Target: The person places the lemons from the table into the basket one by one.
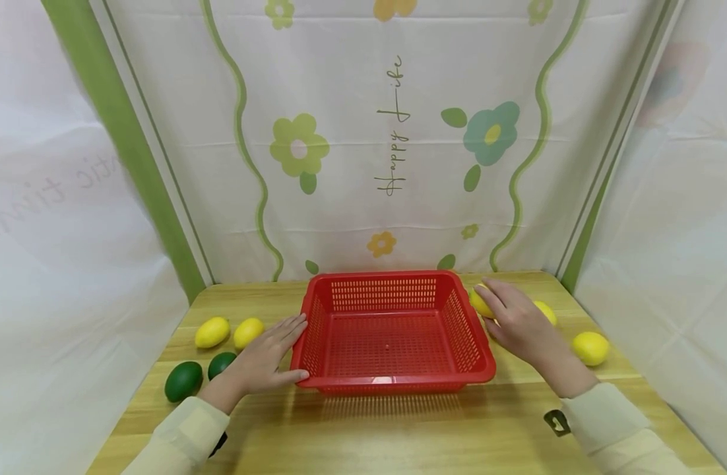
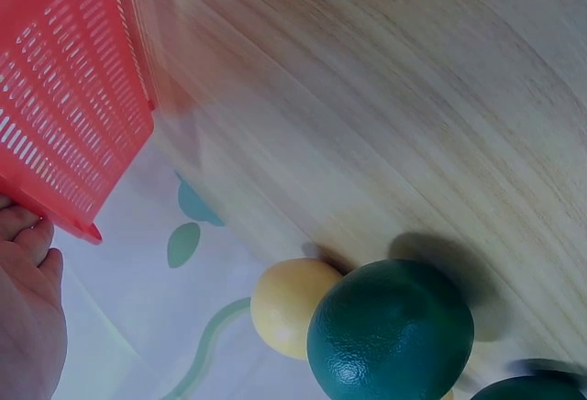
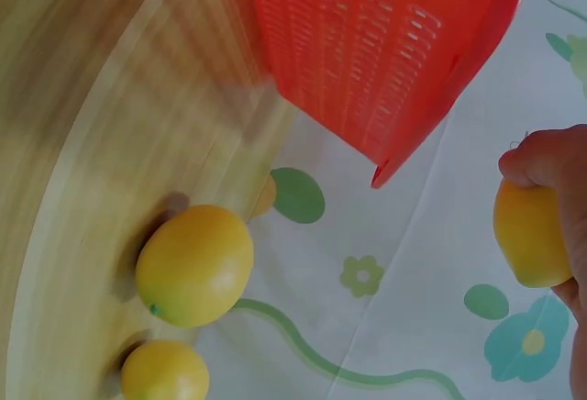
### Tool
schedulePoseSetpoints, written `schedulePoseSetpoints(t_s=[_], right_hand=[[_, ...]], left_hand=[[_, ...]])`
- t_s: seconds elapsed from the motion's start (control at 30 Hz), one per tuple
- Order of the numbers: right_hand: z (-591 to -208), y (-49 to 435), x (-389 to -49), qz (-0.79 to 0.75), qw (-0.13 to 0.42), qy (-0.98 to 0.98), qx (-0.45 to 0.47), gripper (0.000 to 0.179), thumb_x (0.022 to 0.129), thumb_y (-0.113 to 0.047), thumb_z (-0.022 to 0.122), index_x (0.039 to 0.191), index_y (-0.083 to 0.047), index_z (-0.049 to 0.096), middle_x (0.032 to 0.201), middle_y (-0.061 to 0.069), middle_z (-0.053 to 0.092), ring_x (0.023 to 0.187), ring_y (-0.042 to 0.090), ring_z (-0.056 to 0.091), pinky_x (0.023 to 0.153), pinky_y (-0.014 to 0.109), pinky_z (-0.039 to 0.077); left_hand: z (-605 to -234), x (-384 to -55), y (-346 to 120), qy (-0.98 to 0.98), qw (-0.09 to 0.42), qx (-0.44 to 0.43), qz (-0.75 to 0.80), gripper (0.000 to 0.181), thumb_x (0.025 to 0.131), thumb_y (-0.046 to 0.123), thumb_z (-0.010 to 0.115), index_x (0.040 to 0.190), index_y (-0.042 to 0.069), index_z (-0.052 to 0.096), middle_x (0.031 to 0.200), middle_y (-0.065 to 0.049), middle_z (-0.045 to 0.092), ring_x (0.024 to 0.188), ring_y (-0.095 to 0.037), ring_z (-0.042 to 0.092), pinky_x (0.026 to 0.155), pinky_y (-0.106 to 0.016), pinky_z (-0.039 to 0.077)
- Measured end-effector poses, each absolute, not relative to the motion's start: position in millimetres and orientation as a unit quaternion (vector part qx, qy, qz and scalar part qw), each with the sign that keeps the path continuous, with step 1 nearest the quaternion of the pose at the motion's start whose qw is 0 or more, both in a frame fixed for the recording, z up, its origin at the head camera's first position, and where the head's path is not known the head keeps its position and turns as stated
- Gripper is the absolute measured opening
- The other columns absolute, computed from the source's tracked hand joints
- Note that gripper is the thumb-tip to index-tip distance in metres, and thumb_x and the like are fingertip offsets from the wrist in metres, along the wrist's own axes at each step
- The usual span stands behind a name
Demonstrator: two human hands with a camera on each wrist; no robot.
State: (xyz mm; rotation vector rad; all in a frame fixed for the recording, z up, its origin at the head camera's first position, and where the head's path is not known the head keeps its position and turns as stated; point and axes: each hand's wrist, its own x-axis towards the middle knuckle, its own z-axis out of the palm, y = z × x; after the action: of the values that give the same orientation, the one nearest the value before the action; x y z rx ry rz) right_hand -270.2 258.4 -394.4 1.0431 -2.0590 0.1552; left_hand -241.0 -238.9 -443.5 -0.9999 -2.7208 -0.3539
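A red perforated plastic basket (image 1: 382, 381) stands in the middle of the wooden table with nothing inside. My left hand (image 1: 267, 359) rests on its left rim, fingers fairly straight; the left wrist view shows those fingertips (image 2: 27, 230) at the basket's edge. Just outside the right rim, my right hand (image 1: 520, 323) grips a yellow lemon (image 1: 481, 302). In the right wrist view that lemon (image 3: 532, 233) is held between thumb and fingers, above the table and apart from the basket.
Right of the basket lie two more lemons, one (image 1: 590, 348) nearer and one (image 1: 545, 313) partly behind my hand. On the left are two lemons (image 1: 212, 332) and two dark green fruits (image 1: 183, 381). A printed white curtain (image 1: 340, 211) closes off the back and sides.
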Motion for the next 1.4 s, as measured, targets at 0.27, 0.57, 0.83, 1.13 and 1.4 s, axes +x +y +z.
schedulePoseSetpoints(t_s=[0.27, 0.57, 0.83, 1.13, 1.4], right_hand=[[-393.8, 235.5, -274.6, 0.065, 0.407, -0.81, 0.417, 0.041, 0.097, -0.022, 0.045, 0.119, 0.009, 0.06, 0.116, 0.029, 0.058, 0.098, 0.043, 0.06, 0.082, 0.053, 0.053], [-394.5, 208.7, -277.8, 0.07, 0.399, -0.807, 0.43, 0.052, 0.069, 0.0, 0.076, 0.118, 0.007, 0.06, 0.116, 0.026, 0.059, 0.099, 0.04, 0.061, 0.084, 0.05, 0.053], [-398.0, 185.8, -281.7, 0.067, 0.394, -0.803, 0.442, 0.053, 0.07, -0.001, 0.08, 0.118, 0.005, 0.06, 0.117, 0.025, 0.06, 0.101, 0.038, 0.062, 0.085, 0.048, 0.054], [-403.6, 163.3, -284.4, 0.077, 0.379, -0.802, 0.455, 0.06, 0.067, -0.002, 0.084, 0.121, 0.003, 0.058, 0.119, 0.023, 0.059, 0.107, 0.037, 0.061, 0.09, 0.047, 0.052], [-408.4, 144.1, -290.6, 0.083, 0.375, -0.792, 0.474, 0.059, 0.066, -0.001, 0.085, 0.119, 0.003, 0.059, 0.117, 0.022, 0.059, 0.107, 0.036, 0.06, 0.09, 0.045, 0.052]], left_hand=[[-443.1, -240.9, -237.8, -0.927, 0.109, -0.338, -0.123, 0.086, 0.085, 0.05, 0.068, 0.147, -0.001, 0.039, 0.154, -0.013, 0.033, 0.141, -0.031, 0.029, 0.109, -0.052, 0.031], [-443.3, -240.6, -237.3, -0.926, 0.114, -0.338, -0.124, 0.086, 0.084, 0.05, 0.068, 0.147, -0.001, 0.039, 0.154, -0.013, 0.033, 0.141, -0.03, 0.03, 0.109, -0.052, 0.031], [-444.3, -240.8, -237.1, -0.922, 0.123, -0.344, -0.124, 0.085, 0.084, 0.048, 0.069, 0.146, -0.002, 0.04, 0.153, -0.015, 0.034, 0.14, -0.032, 0.031, 0.109, -0.053, 0.032], [-443.7, -240.3, -236.6, -0.921, 0.128, -0.345, -0.126, 0.084, 0.084, 0.046, 0.07, 0.145, -0.003, 0.041, 0.152, -0.016, 0.036, 0.139, -0.034, 0.032, 0.107, -0.054, 0.033], [-445.0, -240.6, -237.2, -0.916, 0.142, -0.351, -0.132, 0.083, 0.083, 0.045, 0.072, 0.144, -0.003, 0.043, 0.151, -0.016, 0.038, 0.138, -0.034, 0.035, 0.105, -0.055, 0.036]])
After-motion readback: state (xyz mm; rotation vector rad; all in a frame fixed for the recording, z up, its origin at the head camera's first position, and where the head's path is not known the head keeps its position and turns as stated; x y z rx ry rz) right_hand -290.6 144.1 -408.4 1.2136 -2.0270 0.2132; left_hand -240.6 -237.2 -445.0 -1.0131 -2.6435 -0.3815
